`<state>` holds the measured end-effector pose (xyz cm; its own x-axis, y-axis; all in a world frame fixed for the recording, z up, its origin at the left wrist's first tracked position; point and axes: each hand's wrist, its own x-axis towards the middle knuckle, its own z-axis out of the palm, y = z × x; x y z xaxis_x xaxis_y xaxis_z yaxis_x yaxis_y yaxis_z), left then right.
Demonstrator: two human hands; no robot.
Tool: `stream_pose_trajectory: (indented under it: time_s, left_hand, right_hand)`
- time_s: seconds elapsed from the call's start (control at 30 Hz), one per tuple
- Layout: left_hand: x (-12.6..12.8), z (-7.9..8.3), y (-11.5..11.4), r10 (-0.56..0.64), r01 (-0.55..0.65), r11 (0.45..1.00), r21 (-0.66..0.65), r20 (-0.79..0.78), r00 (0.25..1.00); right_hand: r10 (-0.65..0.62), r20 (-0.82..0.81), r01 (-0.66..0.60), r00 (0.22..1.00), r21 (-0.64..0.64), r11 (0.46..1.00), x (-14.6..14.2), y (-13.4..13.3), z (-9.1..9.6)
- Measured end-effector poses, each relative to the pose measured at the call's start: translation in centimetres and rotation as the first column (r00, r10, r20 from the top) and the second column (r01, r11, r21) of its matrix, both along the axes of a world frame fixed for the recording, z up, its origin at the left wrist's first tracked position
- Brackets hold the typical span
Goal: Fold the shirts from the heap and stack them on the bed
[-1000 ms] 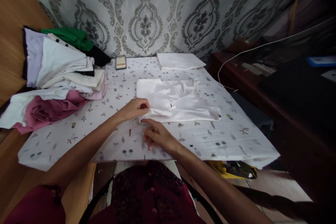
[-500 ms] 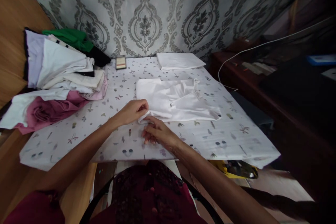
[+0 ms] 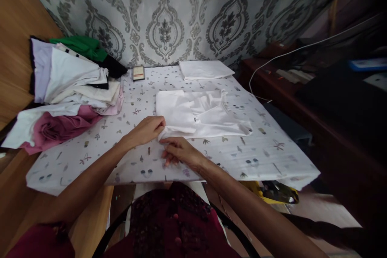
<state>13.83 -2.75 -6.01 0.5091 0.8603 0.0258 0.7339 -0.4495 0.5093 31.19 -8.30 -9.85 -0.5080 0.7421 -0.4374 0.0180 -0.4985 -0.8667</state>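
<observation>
A partly folded white top point(image 3: 208, 115) lies flat on the patterned tablecloth point(image 3: 121, 165) in front of me. Its left part is folded over, and its right part is spread with some wrinkles. My left hand point(image 3: 149, 130) is closed in a pinch on the top's near left corner. Just below that corner is my right hand point(image 3: 178, 151), its index finger reaching to the garment's edge and the other fingers loosely bent and apart. Whether the right thumb holds any cloth is hidden.
A heap of clothes point(image 3: 75, 76) covers the table's left side, with a rolled pink garment point(image 3: 65, 127) at its front. Along the back are a small box point(image 3: 138, 73) and a folded white cloth point(image 3: 205, 69). A white cable point(image 3: 290, 53) crosses the dark desk on the right.
My left hand has drawn back slightly to the left with the corner. My right index finger has also shifted slightly left, and the near fold of the top lies flatter.
</observation>
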Motion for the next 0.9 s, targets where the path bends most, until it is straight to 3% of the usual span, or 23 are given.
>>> stream_pose_trajectory:
  time_s: [0.17,0.37,0.53,0.73,0.83,0.9]
  left_hand:
    - [0.1,0.4,-0.5,0.000,0.000,1.000,-0.024,0.007,1.000]
    - [0.4,1.0,-1.1,0.002,-0.002,0.998,-0.061,0.009,1.000]
    - [0.1,0.8,-2.0,0.005,-0.005,1.000,-0.027,-0.023,1.000]
    - [1.2,-0.4,-4.4,0.132,-0.103,0.989,0.110,-0.310,0.942]
    - [1.5,-0.9,-5.3,0.161,-0.110,0.983,0.147,-0.411,0.897]
    - [1.4,-1.2,-5.5,0.149,-0.087,0.983,0.160,-0.434,0.888]
  right_hand:
    - [-0.050,-0.059,0.054,0.997,0.061,0.997,0.1,-0.3,0.1]
    - [0.034,-0.052,-0.031,0.998,0.042,0.999,0.4,-0.5,0.2]
    - [-0.205,-0.177,0.185,0.963,-0.121,0.975,1.7,-1.4,0.4]
    - [-0.563,-0.192,0.462,0.804,-0.396,0.794,3.1,-0.3,1.5]
    - [-0.622,-0.141,0.516,0.770,-0.437,0.737,3.3,0.8,2.0]
    - [-0.610,-0.140,0.536,0.779,-0.356,0.766,3.5,1.1,1.8]
